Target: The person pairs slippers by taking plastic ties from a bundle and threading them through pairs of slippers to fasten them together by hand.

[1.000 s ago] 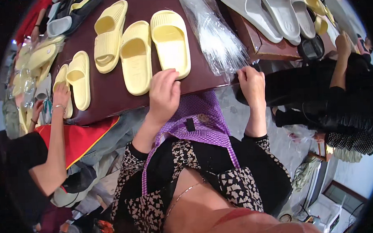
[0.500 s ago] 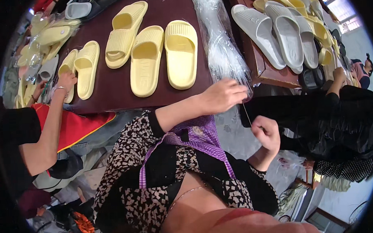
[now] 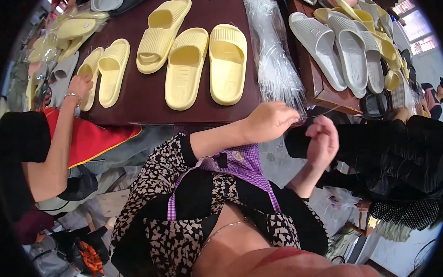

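My left hand (image 3: 274, 122) is held just off the table's front edge, its thumb and fingers pinched together on a thin plastic strand that barely shows. To its right, my right hand (image 3: 324, 142) is raised with bent fingers, slightly blurred; whether anything lies between them is hard to make out. Beyond my hands, a bundle of thin transparent plastic strands (image 3: 272, 53) lies in a plastic bag at the table's right edge. A yellow slide sandal (image 3: 228, 65) and another yellow slide sandal (image 3: 186, 71) lie toes away from me, left of the bundle.
Two stacked yellow sandals (image 3: 162, 35) lie farther left on the dark red table (image 3: 142, 99). A co-worker's hand (image 3: 80, 87) touches a yellow sandal at left. Grey sandals (image 3: 347, 51) lie on a second table at right, where another person in black (image 3: 373, 152) stands.
My right hand has risen toward my left hand, its fingers now more extended. The strand that stretched between them is hardly visible now. The view has shifted slightly, moving the table rightward.
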Demonstrator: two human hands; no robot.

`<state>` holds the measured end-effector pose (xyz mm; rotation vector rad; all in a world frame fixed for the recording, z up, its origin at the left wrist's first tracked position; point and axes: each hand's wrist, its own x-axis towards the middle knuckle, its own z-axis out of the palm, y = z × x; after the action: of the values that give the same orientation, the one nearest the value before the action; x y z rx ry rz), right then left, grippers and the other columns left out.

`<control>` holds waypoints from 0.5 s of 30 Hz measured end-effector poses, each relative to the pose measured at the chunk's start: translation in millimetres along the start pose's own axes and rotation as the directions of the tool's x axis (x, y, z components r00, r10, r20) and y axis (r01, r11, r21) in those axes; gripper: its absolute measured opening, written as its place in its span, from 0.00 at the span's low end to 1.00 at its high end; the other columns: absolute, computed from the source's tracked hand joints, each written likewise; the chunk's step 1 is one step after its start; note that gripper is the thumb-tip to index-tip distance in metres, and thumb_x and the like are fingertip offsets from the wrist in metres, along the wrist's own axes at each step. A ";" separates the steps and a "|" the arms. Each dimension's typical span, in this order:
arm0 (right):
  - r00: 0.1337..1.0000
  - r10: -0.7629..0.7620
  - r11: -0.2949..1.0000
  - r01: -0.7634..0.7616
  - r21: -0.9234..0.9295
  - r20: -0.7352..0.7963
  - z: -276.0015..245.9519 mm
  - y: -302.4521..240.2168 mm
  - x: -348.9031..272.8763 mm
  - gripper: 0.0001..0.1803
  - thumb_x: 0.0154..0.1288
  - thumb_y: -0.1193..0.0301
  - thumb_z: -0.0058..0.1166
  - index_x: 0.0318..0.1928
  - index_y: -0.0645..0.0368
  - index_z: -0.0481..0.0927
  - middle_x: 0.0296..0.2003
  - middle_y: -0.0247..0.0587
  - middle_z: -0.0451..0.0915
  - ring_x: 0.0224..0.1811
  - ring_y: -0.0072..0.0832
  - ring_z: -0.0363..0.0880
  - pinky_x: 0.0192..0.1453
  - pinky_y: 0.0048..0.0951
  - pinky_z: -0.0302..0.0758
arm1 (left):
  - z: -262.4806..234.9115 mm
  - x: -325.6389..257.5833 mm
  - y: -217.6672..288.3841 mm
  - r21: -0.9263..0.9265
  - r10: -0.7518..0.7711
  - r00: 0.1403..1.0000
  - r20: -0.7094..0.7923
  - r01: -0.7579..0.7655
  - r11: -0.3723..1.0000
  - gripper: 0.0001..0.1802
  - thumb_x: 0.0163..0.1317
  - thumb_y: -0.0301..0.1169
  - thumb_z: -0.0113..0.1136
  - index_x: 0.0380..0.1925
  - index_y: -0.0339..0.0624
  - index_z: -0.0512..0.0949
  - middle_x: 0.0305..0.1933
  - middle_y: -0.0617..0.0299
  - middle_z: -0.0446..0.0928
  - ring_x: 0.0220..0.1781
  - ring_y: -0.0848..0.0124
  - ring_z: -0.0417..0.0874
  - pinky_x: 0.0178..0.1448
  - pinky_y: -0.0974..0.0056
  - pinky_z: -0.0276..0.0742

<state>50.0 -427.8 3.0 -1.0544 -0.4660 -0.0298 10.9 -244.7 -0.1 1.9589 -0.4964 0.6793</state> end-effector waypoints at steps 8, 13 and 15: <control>0.956 -0.156 0.895 0.243 -0.373 0.248 14.2 8.6 4.5 0.09 0.63 0.73 0.50 0.39 0.67 0.75 0.30 0.42 0.74 0.26 0.24 0.68 0.31 0.23 0.66 | 6.6 -6.9 3.4 -0.012 -0.008 0.999 0.054 0.008 1.000 0.04 0.55 0.26 0.58 0.30 0.38 0.78 0.25 0.56 0.75 0.29 0.57 0.77 0.34 0.57 0.72; 0.943 -0.260 0.966 0.256 0.049 0.206 -8.5 -27.9 13.4 0.08 0.64 0.70 0.50 0.35 0.64 0.76 0.19 0.34 0.69 0.20 0.21 0.63 0.22 0.23 0.63 | 17.6 -4.5 -1.8 -0.055 0.135 0.990 -0.040 -0.137 0.989 0.05 0.54 0.27 0.59 0.30 0.38 0.78 0.28 0.57 0.75 0.32 0.59 0.76 0.36 0.58 0.72; 0.938 -0.287 0.955 0.264 0.138 0.192 -19.8 -48.6 16.0 0.08 0.65 0.70 0.49 0.34 0.63 0.76 0.18 0.31 0.65 0.19 0.20 0.61 0.20 0.22 0.59 | 19.1 -2.4 0.8 -0.055 0.160 0.987 -0.021 -0.161 0.985 0.05 0.53 0.27 0.60 0.30 0.38 0.78 0.28 0.58 0.75 0.32 0.60 0.76 0.36 0.59 0.72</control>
<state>59.6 -465.8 41.4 -0.8805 -0.7979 -0.1420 13.4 -261.9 -8.4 1.8724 -0.6615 0.7740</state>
